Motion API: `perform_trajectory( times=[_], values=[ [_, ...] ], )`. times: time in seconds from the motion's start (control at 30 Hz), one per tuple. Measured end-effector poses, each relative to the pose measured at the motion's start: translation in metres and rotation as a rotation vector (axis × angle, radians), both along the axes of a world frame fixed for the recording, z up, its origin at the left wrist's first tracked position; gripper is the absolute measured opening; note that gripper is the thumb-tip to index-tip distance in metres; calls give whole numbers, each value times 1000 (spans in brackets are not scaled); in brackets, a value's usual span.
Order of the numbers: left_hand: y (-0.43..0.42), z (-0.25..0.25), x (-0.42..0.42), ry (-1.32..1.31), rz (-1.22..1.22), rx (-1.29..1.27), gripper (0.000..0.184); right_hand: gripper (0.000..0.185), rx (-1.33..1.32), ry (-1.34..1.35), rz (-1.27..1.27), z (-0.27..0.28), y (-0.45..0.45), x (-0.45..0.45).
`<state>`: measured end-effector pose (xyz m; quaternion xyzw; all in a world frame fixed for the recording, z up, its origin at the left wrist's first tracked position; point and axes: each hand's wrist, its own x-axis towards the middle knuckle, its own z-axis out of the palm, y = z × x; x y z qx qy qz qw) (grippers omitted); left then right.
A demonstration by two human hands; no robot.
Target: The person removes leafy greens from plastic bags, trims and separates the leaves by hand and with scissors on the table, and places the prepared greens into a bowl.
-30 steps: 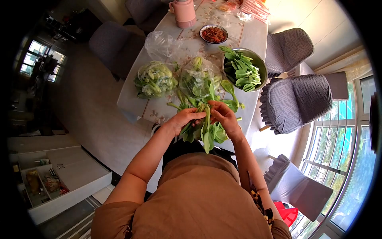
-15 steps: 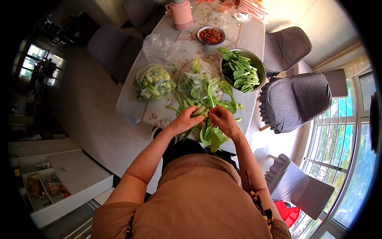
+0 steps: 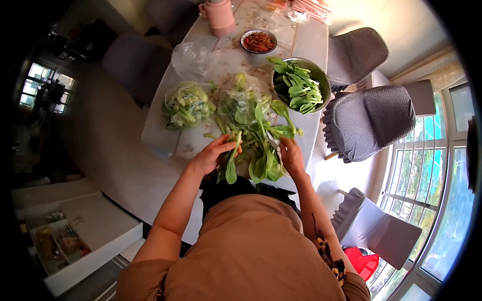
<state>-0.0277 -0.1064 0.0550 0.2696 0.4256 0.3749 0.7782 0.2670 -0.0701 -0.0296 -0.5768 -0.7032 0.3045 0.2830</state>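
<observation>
My left hand (image 3: 217,153) is closed around a leafy green stalk (image 3: 231,168), with its leaf hanging down toward me. To its right lies a loose heap of greens (image 3: 261,163) at the near table edge. My right hand (image 3: 291,154) is closed on what looks like a small knife (image 3: 272,140); its pale blade points up and left over the heap, and the handle is partly hidden. Just beyond are two clear plastic bags of greens, the left bag (image 3: 187,106) and the middle bag (image 3: 242,100). A metal bowl (image 3: 327,86) of picked leaves stands at the right.
A dish of reddish food (image 3: 258,41) and a pink thermos jug (image 3: 219,19) stand farther back on the table (image 3: 307,42). A crumpled plastic bag (image 3: 192,59) lies at the left. Covered chairs (image 3: 374,123) line the right side. An open drawer (image 3: 65,228) is at lower left.
My hands have moved apart from close together over the greens. The left has shifted left with a stalk; the right now shows a pale blade. The view has shifted slightly.
</observation>
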Motion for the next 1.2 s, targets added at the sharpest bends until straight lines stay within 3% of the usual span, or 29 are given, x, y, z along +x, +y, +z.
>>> perform_trajectory(
  times=[0.1, 0.2, 0.23, 0.43, 0.53, 0.57, 0.67, 0.7, 0.8, 0.83, 0.87, 1.03, 1.2],
  values=[
    [-2, -7, 7, 20, 48, -42, 41, 19, 53, -296, -40, -2, -27, 28],
    [-4, -7, 17, -26, 59, -94, 44, 15, 69, -372, 1, -10, -50, 32],
    [-4, -8, 21, 0, 51, -102, 46, 23, 38, -436, 31, -14, -52, 32],
    [2, -32, 30, 228, -45, -46, 39, 21, 19, -512, 45, -22, -47, 28],
    [6, -36, 27, 327, -151, -23, 38, 24, -170, -255, 89, -19, -42, 38],
    [8, -37, 26, 361, -188, -17, 38, 36, -125, -158, 70, -26, -43, 43],
    [8, -42, 26, 401, -218, 52, 38, 49, -223, -54, -43, 30, -44, 39],
    [7, -43, 26, 402, -219, 67, 38, 65, -291, -57, -46, 31, -44, 41],
    [6, -42, 27, 398, -227, 91, 37, 73, -395, 13, 55, 43, -50, 41],
    [7, -38, 28, 391, -234, 85, 36, 79, -559, 81, 65, 50, -49, 38],
    [7, -35, 28, 385, -242, 81, 36, 77, -647, 183, 84, 60, -52, 34],
    [9, -44, 30, 256, -319, 83, 31, 78, -828, 177, 266, 80, -50, 23],
    [7, -44, 35, 167, -375, 93, 29, 78, -779, 177, 315, 73, -49, 18]
  ],
)
